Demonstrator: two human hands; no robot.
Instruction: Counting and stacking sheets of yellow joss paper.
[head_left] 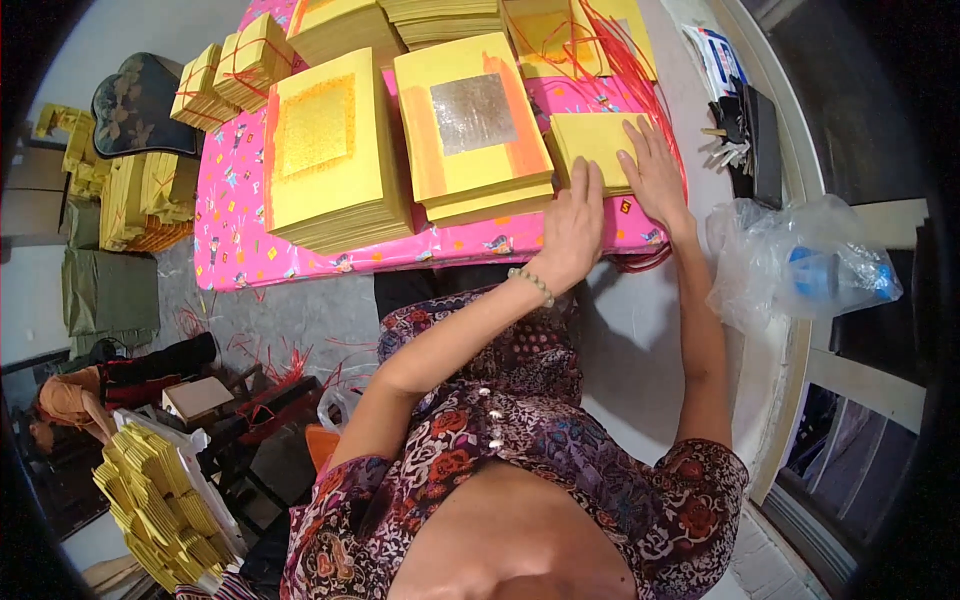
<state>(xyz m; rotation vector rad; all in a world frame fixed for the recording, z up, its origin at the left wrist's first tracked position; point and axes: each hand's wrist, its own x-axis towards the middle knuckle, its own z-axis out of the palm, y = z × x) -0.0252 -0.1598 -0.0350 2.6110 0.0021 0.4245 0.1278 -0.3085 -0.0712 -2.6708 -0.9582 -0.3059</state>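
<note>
Fingers (596, 184) of left hand (571, 235) and right hand (659, 184) rest unclenched on upper-right yellow paper (588, 134). Flat contact likely steadies it.

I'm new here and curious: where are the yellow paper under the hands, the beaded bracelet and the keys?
Yellow paper (590, 142): head view, bare part of its top face.
Beaded bracelet (537, 282): head view, middle of its visible beads.
Keys (733, 154): head view, metal part.

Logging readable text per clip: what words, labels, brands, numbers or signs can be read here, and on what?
Pink patterned tablecloth: scattered single characters, not copied here; remaining print too small to read.
White-and-blue packet: print too blurred to read.
Yellow paper under left hand and right hand: none visible.
</note>
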